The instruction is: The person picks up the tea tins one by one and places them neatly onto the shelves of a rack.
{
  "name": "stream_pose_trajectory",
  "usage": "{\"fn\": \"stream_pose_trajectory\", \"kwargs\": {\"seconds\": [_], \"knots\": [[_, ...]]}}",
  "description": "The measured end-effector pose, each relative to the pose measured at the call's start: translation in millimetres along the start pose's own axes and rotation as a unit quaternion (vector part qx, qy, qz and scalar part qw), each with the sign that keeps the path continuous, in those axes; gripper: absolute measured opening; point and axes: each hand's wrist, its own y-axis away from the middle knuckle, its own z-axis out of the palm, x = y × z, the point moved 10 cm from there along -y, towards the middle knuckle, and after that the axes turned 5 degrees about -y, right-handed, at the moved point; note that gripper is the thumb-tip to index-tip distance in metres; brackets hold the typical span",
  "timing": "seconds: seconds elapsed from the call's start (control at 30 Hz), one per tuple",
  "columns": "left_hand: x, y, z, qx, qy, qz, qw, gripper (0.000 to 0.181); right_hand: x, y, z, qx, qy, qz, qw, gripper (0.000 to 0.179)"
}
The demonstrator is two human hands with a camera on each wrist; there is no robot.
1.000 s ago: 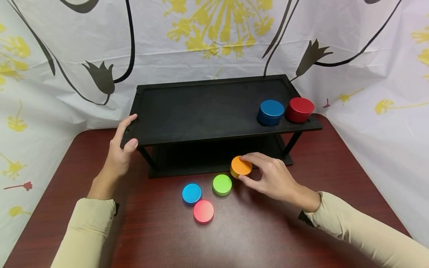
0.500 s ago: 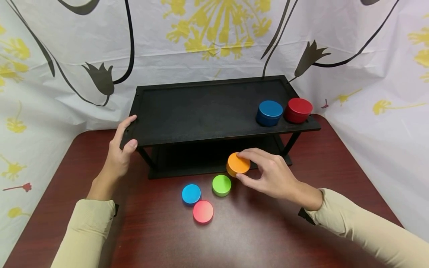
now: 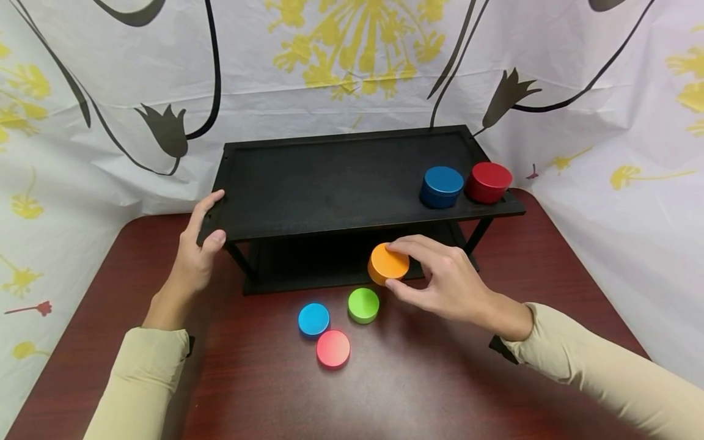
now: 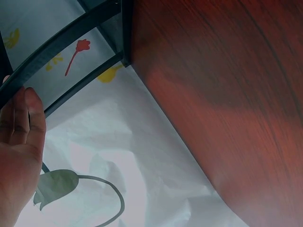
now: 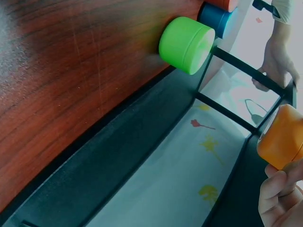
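Observation:
My right hand point(image 3: 448, 278) pinches a round orange tin point(image 3: 387, 264) between thumb and fingers, raised in front of the black two-tier shelf point(image 3: 330, 183). In the right wrist view the orange tin point(image 5: 281, 137) is at the right edge, fingertips on its side. My left hand point(image 3: 192, 253) touches the shelf's left end, thumb at the front corner and index finger along the side. From the left wrist, straight fingers point(image 4: 34, 113) rest against the shelf's edge. A green tin point(image 3: 363, 305), a light blue tin point(image 3: 314, 319) and a pink-red tin point(image 3: 333, 349) stand on the table.
On the shelf's top tier, at the right, a dark blue tin point(image 3: 442, 186) stands beside a red tin point(image 3: 489, 182). The lower tier point(image 3: 308, 269) lies in shadow. A patterned white sheet point(image 3: 352, 73) hangs behind and beside the dark red wooden table point(image 3: 264, 397).
My right hand has lifted the orange tin from near the shelf's lower front edge, moving it up and slightly left. The left hand and other tins have stayed put.

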Motion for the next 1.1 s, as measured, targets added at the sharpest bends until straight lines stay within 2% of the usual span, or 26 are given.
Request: {"fn": "stream_pose_trajectory", "kwargs": {"seconds": [0.43,1.1], "knots": [[-1.1,0.0,-1.2,0.005,-0.002,-0.007,1.0000,0.064,-8,-9.4,-10,0.015,-0.011,-0.012,0.9998,0.046],[1.9,0.1,-0.5,-0.001,-0.006,0.003,1.0000,0.063,-17,-22.2,-23,0.045,-0.026,-0.034,0.9981,0.045]]}}
